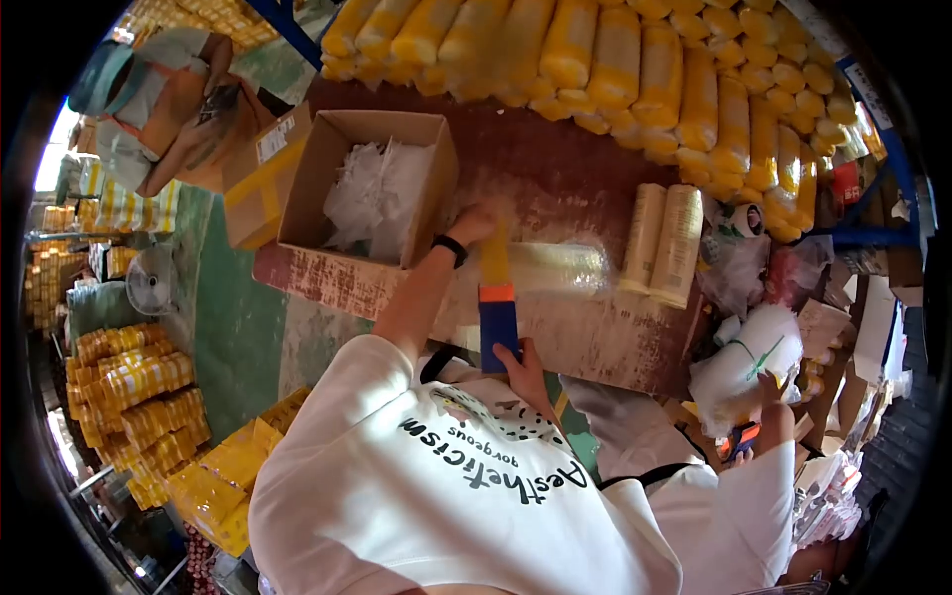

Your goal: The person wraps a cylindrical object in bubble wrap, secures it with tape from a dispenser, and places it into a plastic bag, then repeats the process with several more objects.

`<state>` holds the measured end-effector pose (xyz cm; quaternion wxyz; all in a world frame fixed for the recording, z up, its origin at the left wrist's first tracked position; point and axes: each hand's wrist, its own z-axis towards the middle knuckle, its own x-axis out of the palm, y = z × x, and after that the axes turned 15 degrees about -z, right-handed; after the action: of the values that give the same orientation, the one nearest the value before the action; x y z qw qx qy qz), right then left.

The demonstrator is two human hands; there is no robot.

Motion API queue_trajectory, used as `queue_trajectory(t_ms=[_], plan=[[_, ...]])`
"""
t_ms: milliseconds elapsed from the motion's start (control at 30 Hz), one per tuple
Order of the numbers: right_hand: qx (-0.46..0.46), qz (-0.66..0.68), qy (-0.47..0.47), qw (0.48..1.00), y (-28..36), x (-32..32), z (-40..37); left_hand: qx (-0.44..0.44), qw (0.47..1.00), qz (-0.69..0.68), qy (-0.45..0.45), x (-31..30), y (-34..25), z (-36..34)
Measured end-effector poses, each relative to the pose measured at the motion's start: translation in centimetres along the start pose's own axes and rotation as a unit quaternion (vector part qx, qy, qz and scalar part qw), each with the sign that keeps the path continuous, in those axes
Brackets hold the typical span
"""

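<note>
The table (615, 342), red-brown paint scuffed pale, spans the frame's middle; yellow wrapped bundles (595, 59) line its top edge and an open carton (448, 178) stands upper left of centre. Green floor (238, 297) and a fan (151, 281) show at left. At centre, near a clear wrapped bundle (560, 270), the right grip (526, 369) is clamped on a blue tape dispenser (494, 332); the left grip (474, 225) is beside the yellow tape (494, 260), closed or not, I cannot tell.
</note>
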<state>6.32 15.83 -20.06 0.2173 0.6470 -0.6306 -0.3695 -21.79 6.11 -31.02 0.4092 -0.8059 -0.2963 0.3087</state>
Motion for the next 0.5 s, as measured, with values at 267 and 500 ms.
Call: queue_trajectory(t_ms=[267,500], plan=[[0.022,-0.034,0.011,0.999,-3.1,1.3,-1.7,0.015,0.999,-0.033,0.017,1.5,0.8,-2.8],[0.025,0.0,0.014,1.0,-4.4,1.7,-1.6,0.175,0.978,0.092,-0.059,2.2,0.6,-5.9]])
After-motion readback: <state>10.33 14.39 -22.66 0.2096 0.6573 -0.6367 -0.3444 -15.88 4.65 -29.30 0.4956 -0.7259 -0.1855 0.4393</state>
